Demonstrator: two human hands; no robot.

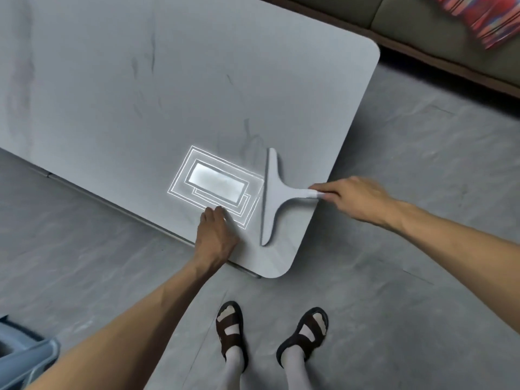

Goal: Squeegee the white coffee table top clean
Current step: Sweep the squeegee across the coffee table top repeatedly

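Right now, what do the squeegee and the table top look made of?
The squeegee: probably moulded plastic, matte pale grey, one seamless T-shape. The table top: maybe laminate or painted board, matte white with faint grey streaks, thin edge, rounded corners.

The white coffee table top (112, 94) carried faint dark streaks. Near its rounded near-right corner lay a white squeegee (270, 192), blade flat on the surface. The right hand (351, 197) gripped the end of its handle at the right edge. The left hand (215, 237) rested on the near edge, fingers touching a bright rectangular reflection (216, 184). Brown sandals (229, 327) stood on the grey floor (408, 249).
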